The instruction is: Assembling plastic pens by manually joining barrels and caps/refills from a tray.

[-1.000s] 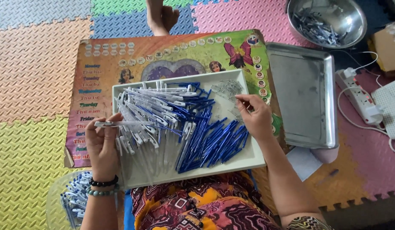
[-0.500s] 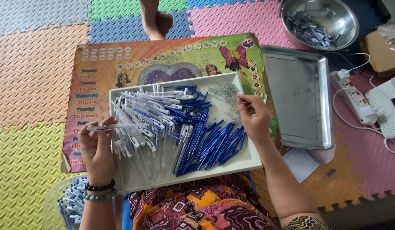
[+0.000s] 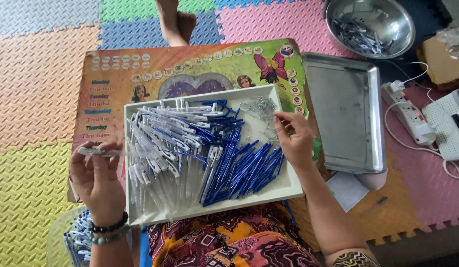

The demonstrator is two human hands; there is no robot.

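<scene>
Foam-mat floor, white tray (image 3: 289,185) on your lap board. Left hand (image 3: 98,180) pinches clear pen barrel (image 3: 108,152) level, ready for filling. Right hand (image 3: 294,141) pinches at springs (image 3: 261,109), tray's far right.

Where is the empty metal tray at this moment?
In the head view the empty metal tray lies on the right side, beside the white tray of pen parts, just past the right hand and below the steel bowl.
</scene>
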